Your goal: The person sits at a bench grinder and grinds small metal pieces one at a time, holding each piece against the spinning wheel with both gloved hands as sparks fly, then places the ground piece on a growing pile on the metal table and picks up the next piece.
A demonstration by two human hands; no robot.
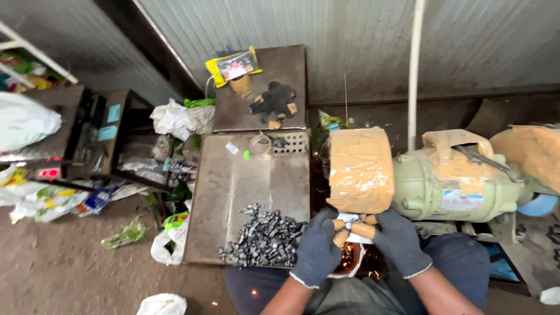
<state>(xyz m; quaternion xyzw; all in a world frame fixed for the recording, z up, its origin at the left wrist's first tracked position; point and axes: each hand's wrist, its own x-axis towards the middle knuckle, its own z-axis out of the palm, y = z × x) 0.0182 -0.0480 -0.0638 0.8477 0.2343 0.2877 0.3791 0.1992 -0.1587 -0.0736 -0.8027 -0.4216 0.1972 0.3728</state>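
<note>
A black glove (pixel 274 100) and a framed picture (pixel 235 66) lay on the rear stand; white bags (pixel 182 118) sat beside it.

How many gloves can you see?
3. One dark glove is on the left hand and one on the right hand, both under the taped wheel guard. A spare dark glove lies on the far metal tray. More may be hidden.
</note>
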